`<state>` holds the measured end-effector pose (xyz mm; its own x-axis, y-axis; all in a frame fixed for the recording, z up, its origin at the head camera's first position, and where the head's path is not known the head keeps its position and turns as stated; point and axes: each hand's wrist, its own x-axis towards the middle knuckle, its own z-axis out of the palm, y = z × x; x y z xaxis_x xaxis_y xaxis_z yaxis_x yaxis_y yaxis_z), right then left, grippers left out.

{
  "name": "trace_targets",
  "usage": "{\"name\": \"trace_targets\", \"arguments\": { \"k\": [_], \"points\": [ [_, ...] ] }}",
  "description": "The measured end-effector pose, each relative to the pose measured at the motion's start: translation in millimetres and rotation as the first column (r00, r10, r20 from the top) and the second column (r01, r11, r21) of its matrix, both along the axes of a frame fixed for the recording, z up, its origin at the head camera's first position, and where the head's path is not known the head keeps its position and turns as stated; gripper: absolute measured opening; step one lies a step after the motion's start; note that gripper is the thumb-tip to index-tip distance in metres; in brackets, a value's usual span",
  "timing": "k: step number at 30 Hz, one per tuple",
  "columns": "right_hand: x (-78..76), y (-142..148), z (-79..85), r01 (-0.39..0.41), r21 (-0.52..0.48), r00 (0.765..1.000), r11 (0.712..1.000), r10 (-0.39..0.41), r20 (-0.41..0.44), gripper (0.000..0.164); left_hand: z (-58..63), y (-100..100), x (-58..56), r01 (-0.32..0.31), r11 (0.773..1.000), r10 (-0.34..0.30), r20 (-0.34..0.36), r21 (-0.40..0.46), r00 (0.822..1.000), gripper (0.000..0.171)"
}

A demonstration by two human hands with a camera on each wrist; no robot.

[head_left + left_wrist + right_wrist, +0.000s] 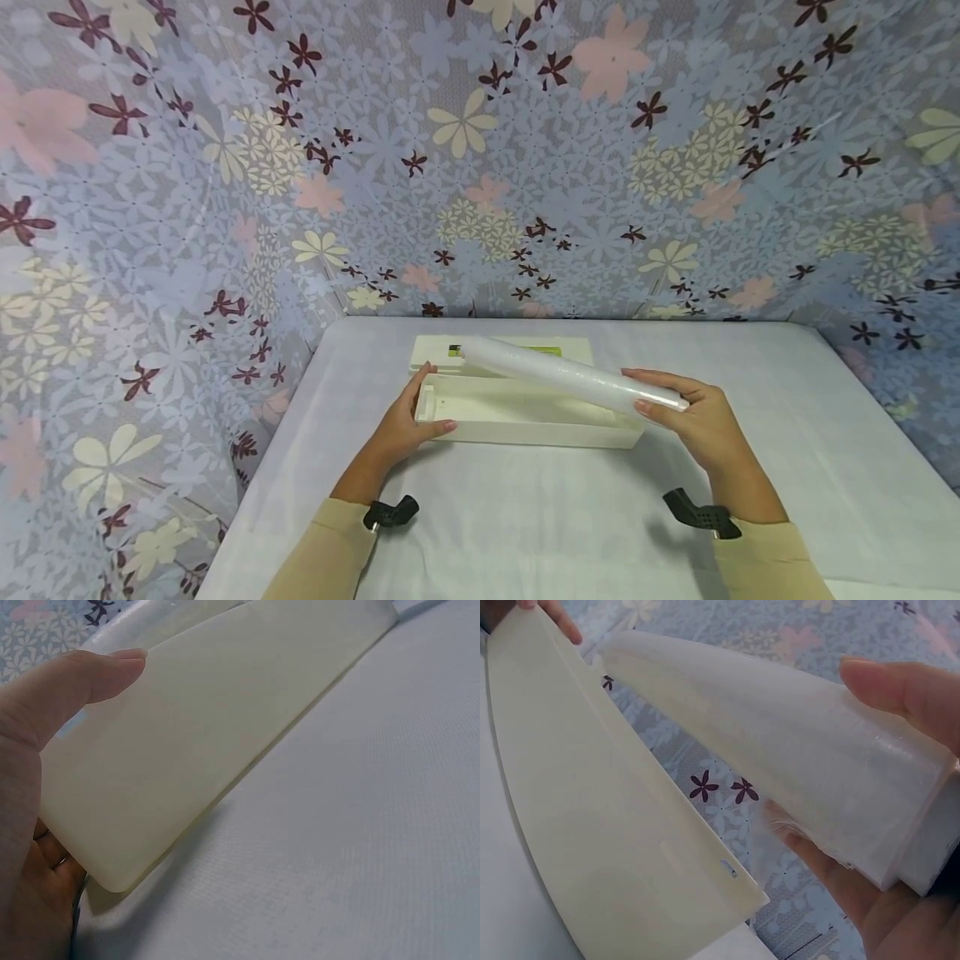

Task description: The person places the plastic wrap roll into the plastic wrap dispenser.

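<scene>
A long cream plastic box (525, 434), open at the top, sits on the white-covered table. My left hand (402, 423) grips its left end, thumb over the front wall; in the left wrist view the thumb (112, 677) lies across the box's side (187, 750). My right hand (701, 421) holds the right end of a white roll of cling film (555, 372) between thumb and fingers. The roll slants above the box, its left end higher and farther back. Seen from the right wrist, a gap separates the roll (780, 735) from the box wall (607, 787).
Behind the box lies a cream lid (577, 346) with a green label, partly hidden by the roll. White cloth covers the table (525, 517). A flowered curtain (480, 167) hangs behind and along the sides.
</scene>
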<state>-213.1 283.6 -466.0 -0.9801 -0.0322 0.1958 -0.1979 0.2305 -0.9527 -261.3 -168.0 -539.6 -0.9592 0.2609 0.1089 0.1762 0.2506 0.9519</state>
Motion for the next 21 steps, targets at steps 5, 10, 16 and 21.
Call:
{"name": "trace_targets", "arguments": {
  "k": [5,10,16,21],
  "points": [
    [0.0,-2.0,1.1,-0.026,-0.011,1.000,1.000,0.026,0.014,0.048,-0.2,-1.0,-1.0,0.012,1.000,-0.011,-0.001,0.018,1.000,0.116],
    [0.2,-3.0,0.6,-0.044,-0.012,0.999,0.999,0.044,0.014,0.046,-1.2,-1.3,-0.3,0.005,1.000,-0.005,0.006,0.016,1.000,0.116],
    [0.4,-6.4,0.2,-0.068,-0.030,0.998,0.997,0.068,-0.011,0.044,0.5,-0.8,-0.6,0.006,1.000,-0.006,0.013,0.022,1.000,0.116],
    [0.5,-9.7,1.0,-0.085,-0.050,0.996,0.995,0.084,-0.028,0.042,0.7,-0.8,-1.3,0.014,0.999,-0.015,0.026,0.037,1.000,0.117]
  ]
}}
